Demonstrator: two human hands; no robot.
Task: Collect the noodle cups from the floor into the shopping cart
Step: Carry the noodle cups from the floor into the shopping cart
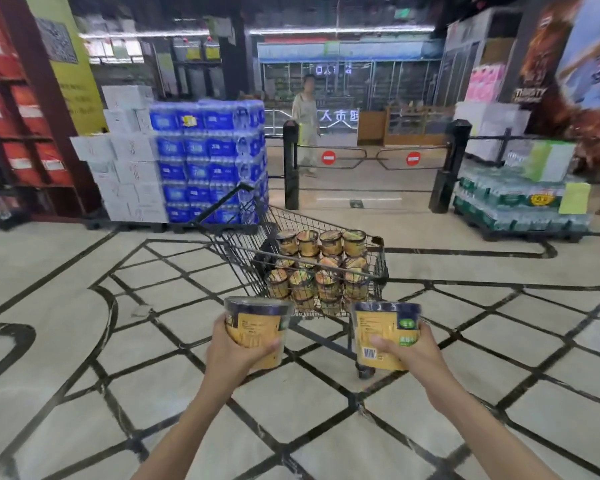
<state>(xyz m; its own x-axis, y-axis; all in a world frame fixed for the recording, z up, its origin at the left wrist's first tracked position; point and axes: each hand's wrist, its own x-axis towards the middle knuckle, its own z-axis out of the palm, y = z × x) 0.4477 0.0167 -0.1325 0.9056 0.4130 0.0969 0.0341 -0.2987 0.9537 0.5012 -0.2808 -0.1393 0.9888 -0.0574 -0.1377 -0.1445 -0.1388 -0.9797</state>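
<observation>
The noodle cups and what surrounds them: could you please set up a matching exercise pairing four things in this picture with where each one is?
Things:
1. Cup with the barcode
2. Shopping cart
3. Blue packs of bottled water
4. Red no-entry signs

Places:
A. Stacked behind the cart, to the left
B. On the barrier gates in the background
C. Held in the right hand
D. On the tiled floor ahead of both hands, loaded with cups

Pairs: 1-C, 2-D, 3-A, 4-B
</observation>
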